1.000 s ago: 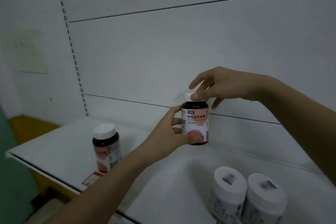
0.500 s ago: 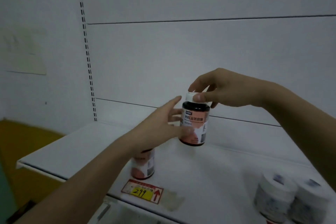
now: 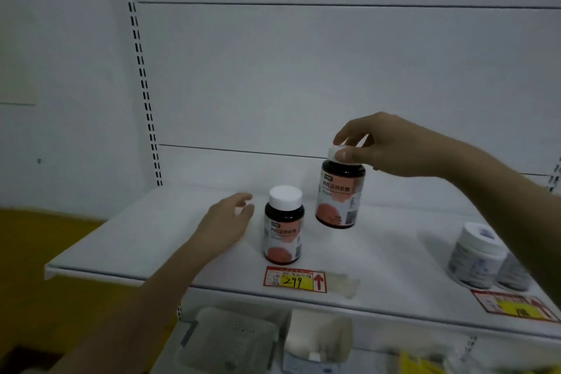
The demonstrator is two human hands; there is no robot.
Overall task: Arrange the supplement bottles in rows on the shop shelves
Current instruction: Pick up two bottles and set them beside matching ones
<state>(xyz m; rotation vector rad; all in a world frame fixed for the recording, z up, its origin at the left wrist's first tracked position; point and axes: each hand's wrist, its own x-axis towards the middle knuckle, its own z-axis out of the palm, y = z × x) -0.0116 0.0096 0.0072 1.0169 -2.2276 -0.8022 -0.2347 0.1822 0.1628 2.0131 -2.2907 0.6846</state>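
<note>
My right hand [image 3: 391, 147] grips the white cap of a dark supplement bottle [image 3: 340, 194] with a pink label and holds it tilted a little above the white shelf [image 3: 127, 240]. A second bottle [image 3: 283, 225] of the same kind stands upright near the shelf's front edge, left of the held one. Just to the left of this standing bottle hovers my left hand [image 3: 226, 223], fingers apart and holding nothing, close to the bottle but apart from it.
Two white tubs [image 3: 476, 255] stand at the shelf's right front. A red and yellow price tag [image 3: 296, 279] reading 299 lies on the front edge, another tag [image 3: 516, 308] at the right. Boxes and packets [image 3: 230, 340] sit on the lower shelf. A slotted upright [image 3: 142, 76] rises behind.
My left hand let go of the held bottle and dropped left toward the standing bottle. My right hand keeps the bottle by its cap. The view has shifted lower and rightward.
</note>
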